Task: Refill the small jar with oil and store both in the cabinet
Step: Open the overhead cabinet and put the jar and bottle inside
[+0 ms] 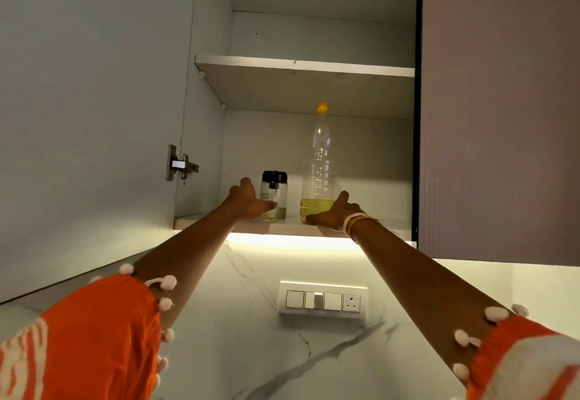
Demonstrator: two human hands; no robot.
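A small clear jar (274,195) with a black lid and a little yellowish oil stands on the lower shelf (204,222) of the open wall cabinet. To its right stands a tall clear oil bottle (318,180) with a yellow cap, oil only in its bottom part. My left hand (248,200) is at the jar's left side, fingers spread, thumb lying across the jar's lower front. My right hand (332,213) is at the bottle's lower right, index finger beside its wall, thumb under its front edge. Neither hand is curled round its object.
The cabinet door (94,101) hangs open at the left with a metal hinge (182,165). An upper shelf (301,68) is above the bottle. A shut purple cabinet door (499,101) is on the right. A switch panel (323,300) sits on the marble wall below.
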